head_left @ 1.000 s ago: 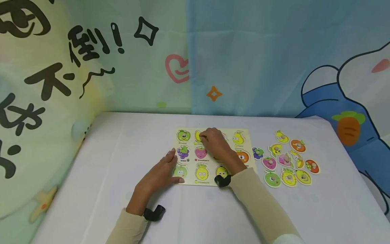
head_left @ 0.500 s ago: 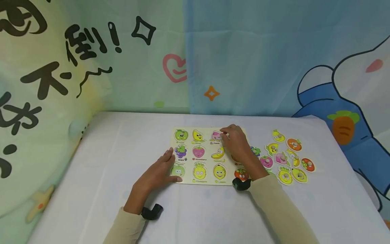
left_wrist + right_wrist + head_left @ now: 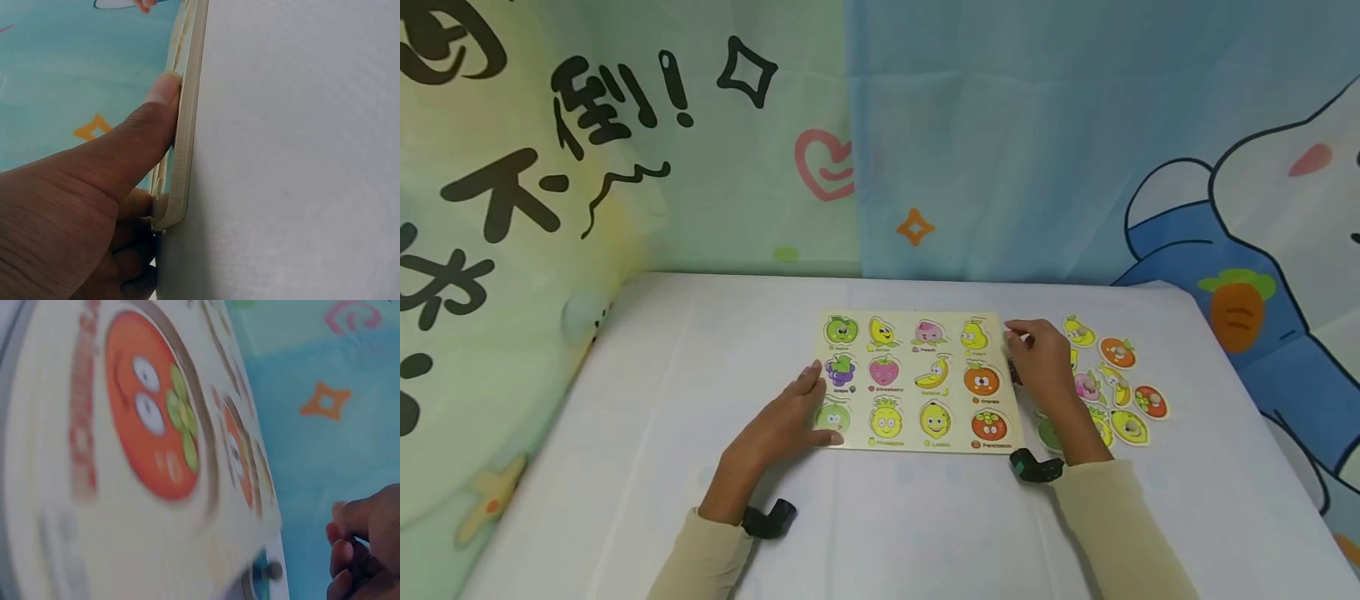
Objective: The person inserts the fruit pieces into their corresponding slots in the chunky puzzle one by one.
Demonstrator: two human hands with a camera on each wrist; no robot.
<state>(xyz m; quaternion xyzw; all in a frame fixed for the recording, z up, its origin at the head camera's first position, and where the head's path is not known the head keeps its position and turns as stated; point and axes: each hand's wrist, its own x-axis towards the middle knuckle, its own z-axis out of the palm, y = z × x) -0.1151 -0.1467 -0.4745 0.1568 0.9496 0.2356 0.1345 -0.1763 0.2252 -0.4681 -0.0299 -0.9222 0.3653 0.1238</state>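
A cream fruit puzzle board (image 3: 859,343) lies flat on the table, with labelled fruit pictures in rows. At its near left corner is my left hand (image 3: 785,410): the thumb touches the near edge and the fingers lie along the left edge. In the left wrist view, the thumb (image 3: 147,125) presses against the wooden rim. My right hand (image 3: 1047,367) hovers just beyond the board's right edge, fingers loosely bent, nothing visible in them. Beneath and beside it are loose fruit pieces, including an orange (image 3: 1117,352), a banana (image 3: 1115,383) and a lemon (image 3: 1130,427). The hand hides several.
A white cloth covers the table (image 3: 880,525). Behind it hangs a printed backdrop (image 3: 1000,150) with a heart, stars and a cartoon figure. A black wrist camera (image 3: 769,518) sits at the left wrist, another camera (image 3: 1036,467) at the right.
My right hand has moved right, from over the board's top row to the loose pieces, uncovering the board's pictures. My left hand stays at the corner. The head view has shifted slightly.
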